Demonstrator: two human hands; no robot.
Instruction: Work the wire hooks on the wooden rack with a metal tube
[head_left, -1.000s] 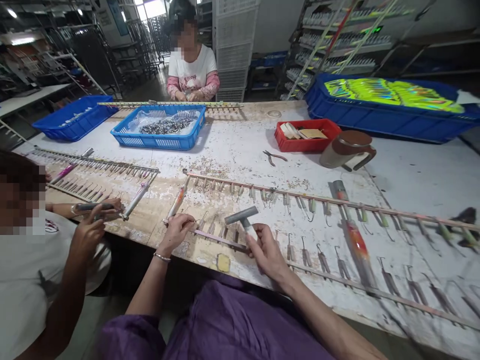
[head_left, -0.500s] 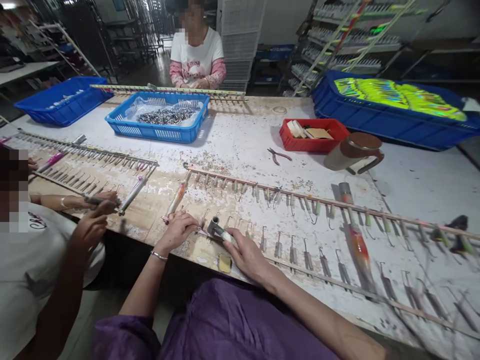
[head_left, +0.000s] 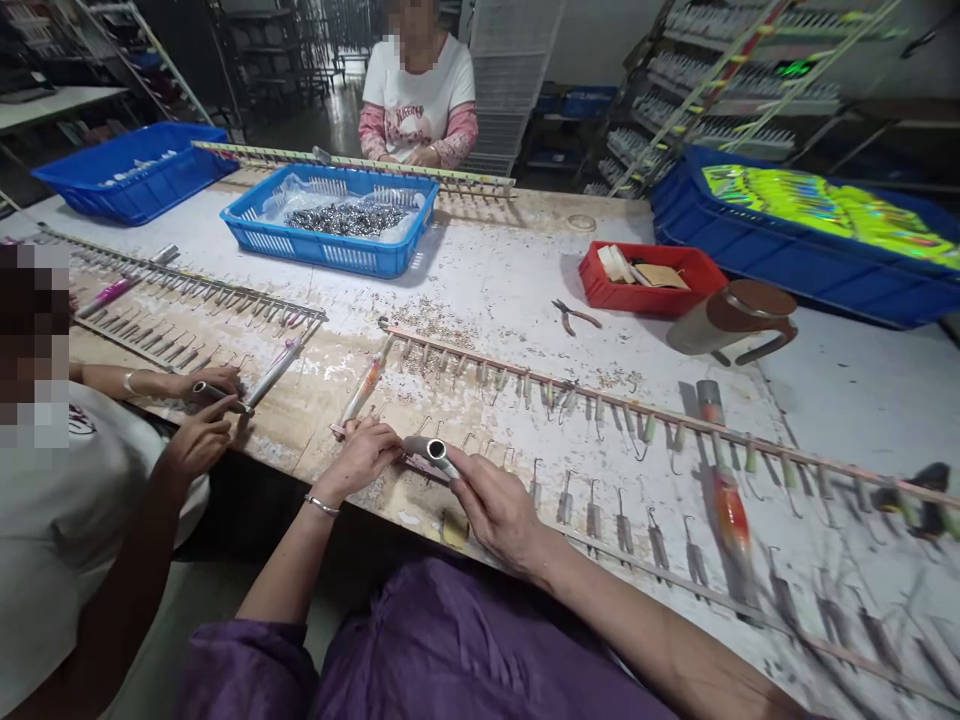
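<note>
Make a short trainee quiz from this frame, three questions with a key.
1. Which of the camera wearer's hands grips the grey tubular-headed tool?
2. True or false: the pliers lie inside a blue basket.
3. Fill in the colour: the brown-lidded jug stands beside a small ____ bin.

Key:
1. The right hand.
2. False; the pliers lie on the table.
3. Red.

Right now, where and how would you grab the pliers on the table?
Likely by the handles of the pliers, from above on the near right: they lie flat, handles splayed toward that side, jaws pointing away left. The right hand holds the tube-headed tool, so it would need freeing first.
</note>
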